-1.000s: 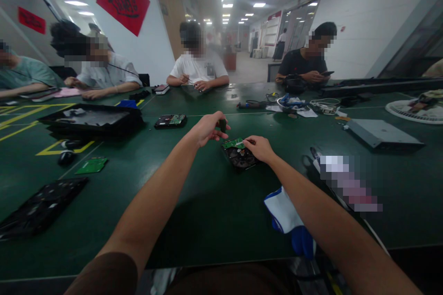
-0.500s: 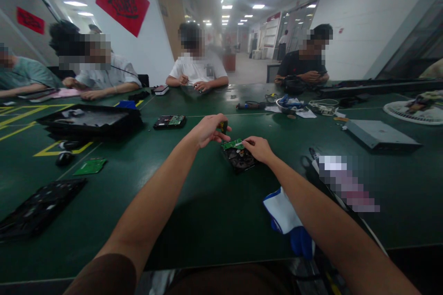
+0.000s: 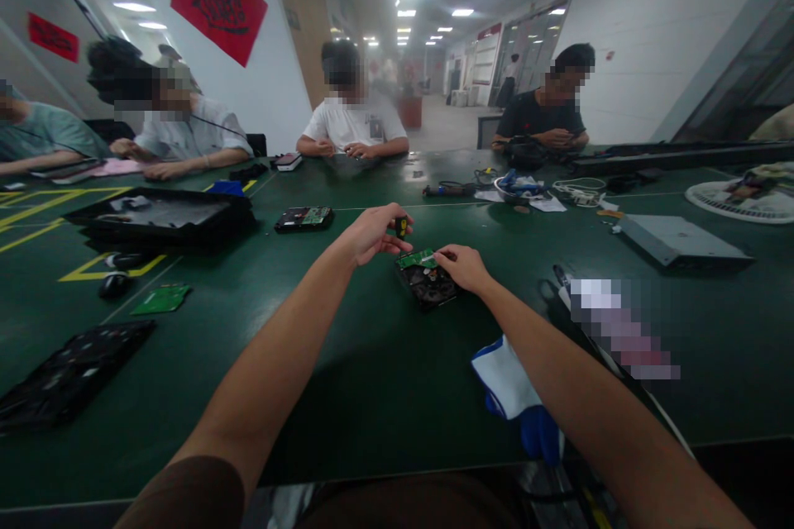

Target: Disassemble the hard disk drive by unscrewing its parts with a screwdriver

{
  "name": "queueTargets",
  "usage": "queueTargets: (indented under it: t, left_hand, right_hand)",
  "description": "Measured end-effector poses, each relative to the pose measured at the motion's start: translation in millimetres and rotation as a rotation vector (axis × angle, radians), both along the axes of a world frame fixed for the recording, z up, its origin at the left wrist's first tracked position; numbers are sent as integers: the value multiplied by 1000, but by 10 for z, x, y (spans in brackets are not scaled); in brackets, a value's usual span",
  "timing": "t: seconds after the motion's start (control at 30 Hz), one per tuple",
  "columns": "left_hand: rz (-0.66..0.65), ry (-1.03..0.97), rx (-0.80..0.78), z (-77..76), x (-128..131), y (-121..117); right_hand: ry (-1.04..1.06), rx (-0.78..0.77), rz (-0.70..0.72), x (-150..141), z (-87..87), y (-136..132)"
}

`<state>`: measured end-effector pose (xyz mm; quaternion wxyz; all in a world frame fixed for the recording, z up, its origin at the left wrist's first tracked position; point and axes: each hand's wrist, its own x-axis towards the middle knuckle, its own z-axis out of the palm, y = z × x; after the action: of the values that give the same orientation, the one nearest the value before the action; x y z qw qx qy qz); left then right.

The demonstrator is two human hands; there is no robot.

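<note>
A hard drive with a green circuit board at its far end lies on the green table in front of me. My left hand is closed round the black-and-yellow handle of a screwdriver, held upright over the board's left end. Its tip is too small to make out. At the board's right end, my right hand pinches the edge of the drive, with fingertips partly hidden. A blue and white glove rests on the table under my right forearm.
On the left are a black tray, a loose green board, a computer mouse and a dark flat housing. Another drive lies beyond my left hand. A grey metal box stands right. Several people sit across the table.
The screwdriver handle has turned slightly in my left hand, showing more of its yellow marking. My right hand and the hard drive have stayed in place.
</note>
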<state>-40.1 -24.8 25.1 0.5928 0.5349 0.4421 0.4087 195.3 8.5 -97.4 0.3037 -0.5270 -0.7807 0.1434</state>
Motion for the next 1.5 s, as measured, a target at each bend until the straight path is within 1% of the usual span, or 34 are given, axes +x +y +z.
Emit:
queueTargets:
  t: [0.07,0.23,0.37,0.57,0.8,1.07,1.23,1.33,1.5]
  left_hand:
    - [1,-8,-17,-3,14,-1]
    - [59,-45,-48,-9,28,20]
    - [85,-42,-37,-13,9,34]
    - [68,-18,-16,-21,3,33]
    - [97,-71,-50,-10,-10,46]
    - [108,3,-8,-1,-35,51]
    - [113,-35,-37,9,-36,45]
    - [83,-71,-55,4,-25,46]
    - [92,-33,-27,-2,-21,50]
  right_hand:
    - [1,-3,1,0,-1,3]
    - [-13,-10,-5,-6,3,9]
    - [-10,-8,-9,-8,-1,8]
    - [-1,1,-7,1,-10,10]
    - [-8,2,0,8,-17,16]
    - [-12,9,-1,12,-31,28]
    - [-31,16,5,9,-20,26]
    - [-29,16,9,8,-14,26]
    - [-27,6,2,11,-12,28]
